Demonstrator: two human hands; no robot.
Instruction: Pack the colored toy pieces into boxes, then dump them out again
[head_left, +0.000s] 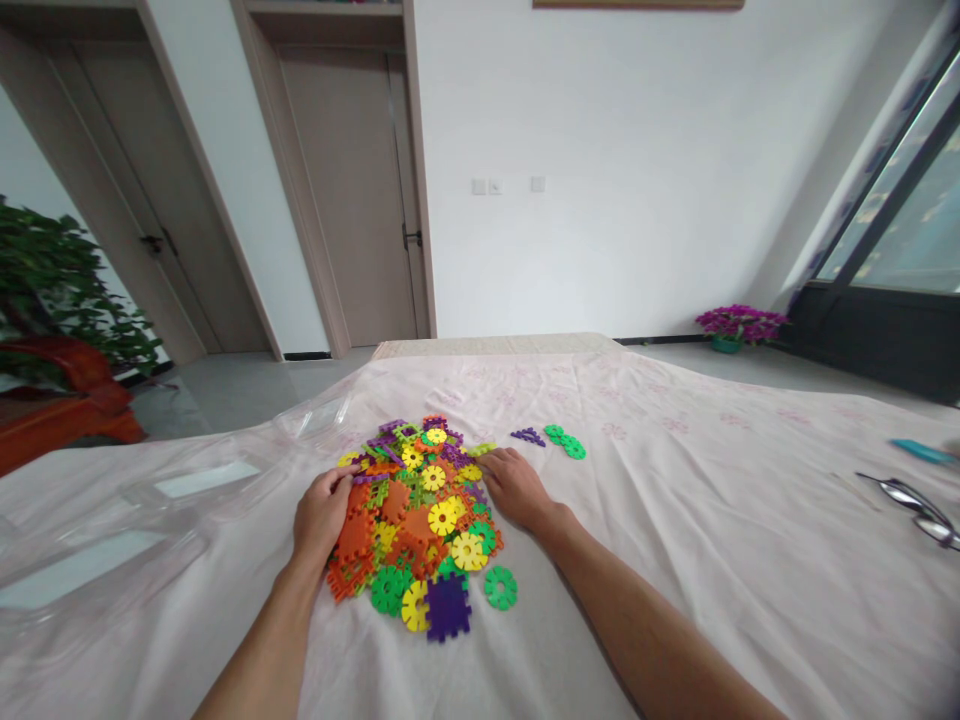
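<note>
A heap of plastic interlocking pieces (409, 515) lies on the cloth between my hands. In it are orange plates, yellow and green notched discs, and purple pieces. My left hand (321, 512) rests against the heap's left edge, fingers bent and a little apart, the tips by a thin purple piece (369, 479). On the other side, my right hand (517, 485) lies low, its fingers stretched toward the heap beside a yellow-green piece (481, 450). A purple square (448, 607) and a green disc (500, 588) lie at the near edge.
Beyond my right hand lie two green discs (565, 441) and a purple piece (529, 436). Clear plastic packaging (187, 520) spreads over the left side of the cloth-covered table (675, 560). Eyeglasses (919, 512) and a blue object (922, 451) are far right.
</note>
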